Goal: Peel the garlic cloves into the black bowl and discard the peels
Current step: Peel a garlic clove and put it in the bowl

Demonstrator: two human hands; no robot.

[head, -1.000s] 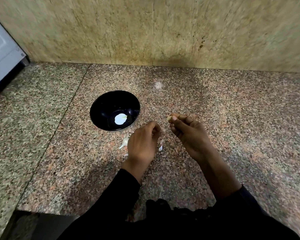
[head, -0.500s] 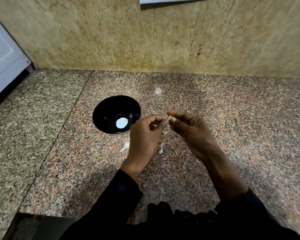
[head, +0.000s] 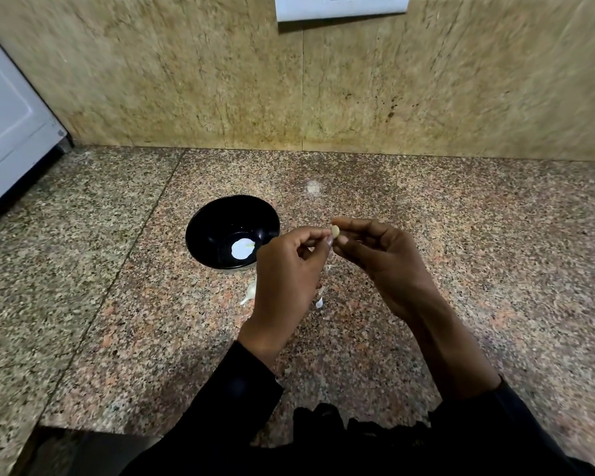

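Just right of the black bowl [head: 232, 231], the right hand [head: 385, 266] pinches a garlic clove [head: 335, 231]; the left hand [head: 285, 273] nips its skin (pull gently, peel clear of the bowl).

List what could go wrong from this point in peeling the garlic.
1. The garlic clove is small and pinched only at the fingertips of the right hand, above the granite counter and beside the black bowl, not over it; a slip would likely drop it on the counter.
2. The left hand picks at the clove's end; peel scraps already lie below and more may scatter.
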